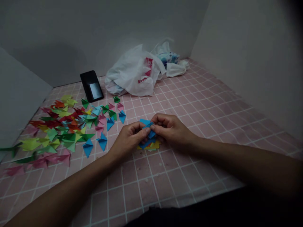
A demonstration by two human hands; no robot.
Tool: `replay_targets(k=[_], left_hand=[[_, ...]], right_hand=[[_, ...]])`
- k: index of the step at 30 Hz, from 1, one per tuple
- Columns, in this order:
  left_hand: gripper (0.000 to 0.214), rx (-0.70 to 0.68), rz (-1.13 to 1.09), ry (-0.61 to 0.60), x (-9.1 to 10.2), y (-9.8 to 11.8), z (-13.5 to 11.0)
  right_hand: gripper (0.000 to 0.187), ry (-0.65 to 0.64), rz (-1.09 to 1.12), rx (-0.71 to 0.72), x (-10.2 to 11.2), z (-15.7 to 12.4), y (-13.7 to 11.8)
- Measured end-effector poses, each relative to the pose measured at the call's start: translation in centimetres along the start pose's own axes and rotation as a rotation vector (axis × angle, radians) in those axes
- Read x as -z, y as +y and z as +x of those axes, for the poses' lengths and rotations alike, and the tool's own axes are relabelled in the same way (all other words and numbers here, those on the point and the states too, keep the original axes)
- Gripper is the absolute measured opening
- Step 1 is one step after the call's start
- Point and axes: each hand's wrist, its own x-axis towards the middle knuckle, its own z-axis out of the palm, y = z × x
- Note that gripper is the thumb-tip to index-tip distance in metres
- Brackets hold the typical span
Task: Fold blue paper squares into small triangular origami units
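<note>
Between my two hands is a piece of blue origami paper [151,134], partly folded. My left hand [129,137] pinches its left side between thumb and fingers. From the other side, my right hand [171,127] grips it with thumb and forefinger. Beneath the hands lies a small stack of coloured paper squares [153,145], with yellow and blue showing; the hands hide much of it. Several folded blue paper cranes [102,142] lie to the left of my left hand, apart from it.
A large spread of colourful paper cranes [68,123] covers the left of the pink checked cloth [201,176]. Behind it a black phone [92,86] leans back. White plastic bags [132,74] and a blue-patterned packet [169,57] sit near the back wall.
</note>
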Motion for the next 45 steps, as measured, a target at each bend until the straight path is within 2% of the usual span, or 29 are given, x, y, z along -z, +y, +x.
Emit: replay_targets(k=[14, 21, 27, 34, 38, 42, 45], left_hand=[[0.030, 0.045, -0.130, 0.029, -0.41, -0.20, -0.09], [0.027, 0.030, -0.063, -0.010, -0.24, 0.22, 0.00], [0.023, 0.056, -0.072, -0.018, 0.07, 0.18, 0.11], [0.042, 0.014, -0.038, -0.041, -0.29, -0.11, -0.03], [0.037, -0.006, 0.023, -0.059, -0.52, -0.15, -0.13], [0.034, -0.097, 0.132, -0.006, -0.39, 0.28, -0.24], [0.031, -0.107, 0.174, 0.026, -0.08, 0.52, -0.18]], right_hand=[[0.016, 0.038, 0.007, 0.009, -0.14, -0.21, 0.08], [0.017, -0.049, 0.045, -0.017, 0.15, 0.22, 0.42], [0.018, 0.011, -0.002, 0.003, 0.15, 0.02, 0.06], [0.017, 0.069, -0.019, 0.046, 0.11, 0.01, 0.10], [0.018, 0.084, 0.004, 0.046, -0.17, -0.12, 0.26], [0.018, 0.083, -0.002, 0.029, -0.11, -0.07, 0.27], [0.017, 0.080, -0.035, 0.020, 0.14, 0.17, 0.20]])
